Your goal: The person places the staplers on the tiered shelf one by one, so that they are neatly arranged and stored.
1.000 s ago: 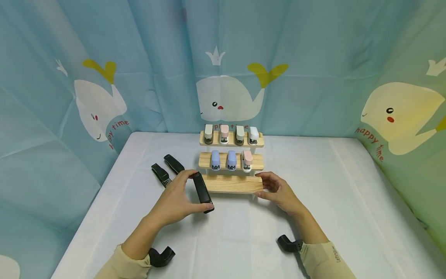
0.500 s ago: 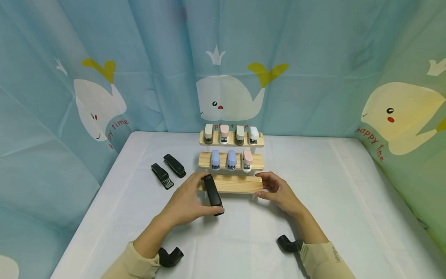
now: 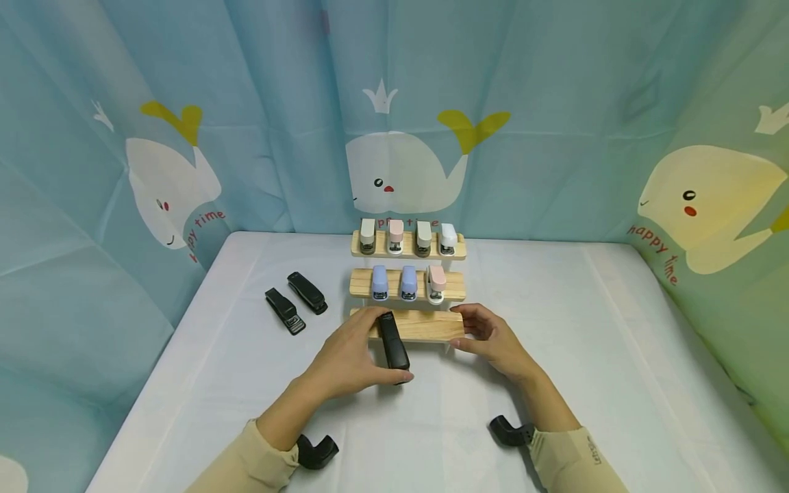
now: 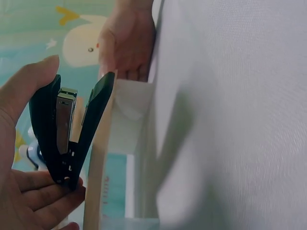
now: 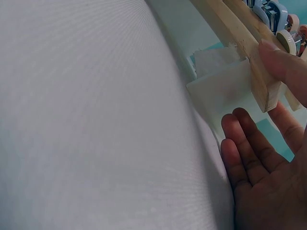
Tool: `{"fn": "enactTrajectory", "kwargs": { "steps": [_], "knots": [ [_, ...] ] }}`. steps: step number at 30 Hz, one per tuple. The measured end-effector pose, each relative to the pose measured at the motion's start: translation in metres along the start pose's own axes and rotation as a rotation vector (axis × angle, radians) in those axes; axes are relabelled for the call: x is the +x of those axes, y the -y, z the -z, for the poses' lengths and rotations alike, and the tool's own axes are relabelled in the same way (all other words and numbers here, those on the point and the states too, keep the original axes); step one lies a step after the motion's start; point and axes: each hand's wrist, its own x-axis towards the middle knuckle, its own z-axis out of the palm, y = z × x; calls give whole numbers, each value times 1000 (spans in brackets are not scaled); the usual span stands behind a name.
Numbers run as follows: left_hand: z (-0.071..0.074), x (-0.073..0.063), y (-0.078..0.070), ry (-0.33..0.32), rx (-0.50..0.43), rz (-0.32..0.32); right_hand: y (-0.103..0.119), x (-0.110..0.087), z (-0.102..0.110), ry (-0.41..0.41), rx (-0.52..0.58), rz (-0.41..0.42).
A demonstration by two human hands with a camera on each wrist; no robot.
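Observation:
My left hand holds a black stapler by its two ends, thumb at the near end and fingers at the far end. The left wrist view shows the stapler's arms spread apart, with the metal magazine between them. It hangs in front of the bottom step of a three-step wooden display rack. My right hand grips that step's right end, thumb in front and a finger behind; its other fingers extend below the board.
Two black staplers lie on the white table left of the rack. Mini staplers stand on the upper steps: two blue and one pink in the middle, several pale ones on top. A whale-print curtain hangs behind.
My left hand has carried the black stapler rightward, from beside the rack's left end to in front of the bottom step. My right hand has stayed on the step's right end.

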Motion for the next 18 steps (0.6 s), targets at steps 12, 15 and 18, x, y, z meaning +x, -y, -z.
{"fn": "enactTrajectory", "kwargs": {
  "steps": [12,15,18],
  "knots": [
    [-16,11,-9,20,30,-26,-1,0,0,4,-1,9],
    [-18,12,-10,22,23,-25,-1,0,0,0,-9,8],
    [-21,14,-11,27,18,-25,-1,0,0,-3,-17,6]
  ]
}}
